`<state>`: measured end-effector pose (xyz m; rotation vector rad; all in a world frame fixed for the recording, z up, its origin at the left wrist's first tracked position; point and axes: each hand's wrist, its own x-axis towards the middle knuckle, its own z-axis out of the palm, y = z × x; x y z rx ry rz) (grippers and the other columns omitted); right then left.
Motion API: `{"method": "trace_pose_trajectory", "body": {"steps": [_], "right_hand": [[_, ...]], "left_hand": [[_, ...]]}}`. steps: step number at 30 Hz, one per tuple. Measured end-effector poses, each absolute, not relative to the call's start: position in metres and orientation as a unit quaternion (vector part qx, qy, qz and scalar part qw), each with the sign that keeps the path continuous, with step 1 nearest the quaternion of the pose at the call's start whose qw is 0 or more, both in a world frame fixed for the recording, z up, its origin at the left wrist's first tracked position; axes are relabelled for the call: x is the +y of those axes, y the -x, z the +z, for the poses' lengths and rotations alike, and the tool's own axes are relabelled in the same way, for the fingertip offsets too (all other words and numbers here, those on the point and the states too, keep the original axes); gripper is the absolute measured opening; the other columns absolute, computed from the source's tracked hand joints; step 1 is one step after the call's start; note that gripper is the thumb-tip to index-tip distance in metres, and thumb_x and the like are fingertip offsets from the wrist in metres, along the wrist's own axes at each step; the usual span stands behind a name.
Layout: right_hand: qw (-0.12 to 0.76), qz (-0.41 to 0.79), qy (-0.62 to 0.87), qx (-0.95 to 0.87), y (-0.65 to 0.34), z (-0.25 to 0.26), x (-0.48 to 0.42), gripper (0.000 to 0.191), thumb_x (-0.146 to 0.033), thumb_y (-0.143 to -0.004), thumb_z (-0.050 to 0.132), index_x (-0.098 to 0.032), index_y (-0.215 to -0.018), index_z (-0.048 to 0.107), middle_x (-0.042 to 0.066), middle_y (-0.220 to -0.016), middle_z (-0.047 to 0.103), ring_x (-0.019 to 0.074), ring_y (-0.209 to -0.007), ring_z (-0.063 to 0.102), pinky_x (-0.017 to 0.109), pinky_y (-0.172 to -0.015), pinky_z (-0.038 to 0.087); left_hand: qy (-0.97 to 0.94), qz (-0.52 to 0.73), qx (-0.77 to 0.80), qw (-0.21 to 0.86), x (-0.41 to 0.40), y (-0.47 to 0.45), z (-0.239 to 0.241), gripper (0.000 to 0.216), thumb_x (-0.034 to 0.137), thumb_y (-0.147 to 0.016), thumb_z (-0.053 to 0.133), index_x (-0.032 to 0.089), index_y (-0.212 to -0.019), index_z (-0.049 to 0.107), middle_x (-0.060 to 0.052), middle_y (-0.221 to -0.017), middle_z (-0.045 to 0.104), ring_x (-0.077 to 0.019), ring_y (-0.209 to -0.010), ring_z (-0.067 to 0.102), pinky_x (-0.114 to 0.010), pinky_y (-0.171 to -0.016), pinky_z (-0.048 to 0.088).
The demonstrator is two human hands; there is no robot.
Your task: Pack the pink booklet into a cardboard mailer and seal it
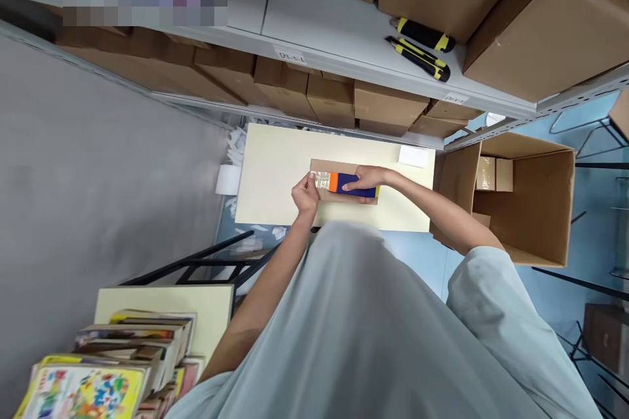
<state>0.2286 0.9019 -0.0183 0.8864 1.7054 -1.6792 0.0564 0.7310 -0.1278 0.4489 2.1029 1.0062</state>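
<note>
A long dark blue item (347, 184) with an orange band, a yellow end and a shiny, see-through strip at its left end lies over a flat brown cardboard piece (339, 166). I cannot make out its exact kind. My left hand (305, 195) is closed in a pinch at the shiny left end, by the cardboard's left edge. From the right, my right hand (369, 179) grips the dark blue part, thumb on top and fingertips showing at the lower edge. Both hands are over a cream-coloured table (275, 173).
A white box (413, 156) sits at the table's right back corner. Beside the table stands an open carton (533, 209) with small boxes inside. Two cutters (420, 55) lie on the shelf (324, 19) above. Books (132, 353) are stacked at lower left.
</note>
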Motion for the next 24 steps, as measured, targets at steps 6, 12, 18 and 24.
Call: {"method": "trace_pose_trajectory", "body": {"steps": [6, 12, 18, 24], "right_hand": [[0.32, -0.654, -0.335, 0.598, -0.303, 0.009, 0.921, 0.071, -0.084, -0.074, 0.086, -0.015, -0.087, 0.072, 0.007, -0.068, 0.08, 0.0189, -0.06, 0.076, 0.025, -0.061, 0.059], [0.344, -0.643, -0.351, 0.587, -0.369, 0.03, 0.933, 0.075, -0.087, -0.075, 0.082, -0.012, -0.082, 0.075, 0.013, -0.073, 0.082, 0.0207, -0.064, 0.078, 0.028, -0.064, 0.061], [0.348, -0.647, -0.349, 0.582, -0.4, 0.03, 0.946, 0.075, -0.087, -0.076, 0.082, -0.012, -0.083, 0.077, 0.012, -0.074, 0.082, 0.0222, -0.07, 0.079, 0.029, -0.069, 0.06], [0.376, -0.619, -0.362, 0.588, -0.402, 0.011, 0.95, 0.074, -0.084, -0.076, 0.084, -0.011, -0.092, 0.079, 0.012, -0.078, 0.084, 0.0216, -0.071, 0.079, 0.027, -0.069, 0.059]], "left_hand": [[-0.18, 0.469, 0.822, 0.27, 0.73, -0.06, -0.151, 0.039, 0.038, -0.103, 0.06, 0.01, -0.115, 0.083, -0.011, -0.114, 0.084, -0.0274, -0.11, 0.076, -0.039, -0.106, 0.058], [-0.191, 0.472, 0.82, 0.261, 0.729, -0.057, -0.161, 0.039, 0.04, -0.102, 0.062, 0.01, -0.114, 0.083, -0.011, -0.11, 0.083, -0.0264, -0.106, 0.077, -0.04, -0.107, 0.058], [-0.211, 0.448, 0.833, 0.249, 0.73, -0.057, -0.161, 0.042, 0.042, -0.102, 0.059, 0.008, -0.11, 0.082, -0.007, -0.099, 0.082, -0.0231, -0.098, 0.074, -0.036, -0.1, 0.059], [-0.214, 0.449, 0.832, 0.246, 0.73, -0.057, -0.161, 0.041, 0.04, -0.101, 0.06, 0.007, -0.112, 0.082, -0.008, -0.1, 0.081, -0.0235, -0.098, 0.074, -0.038, -0.102, 0.059]]}}
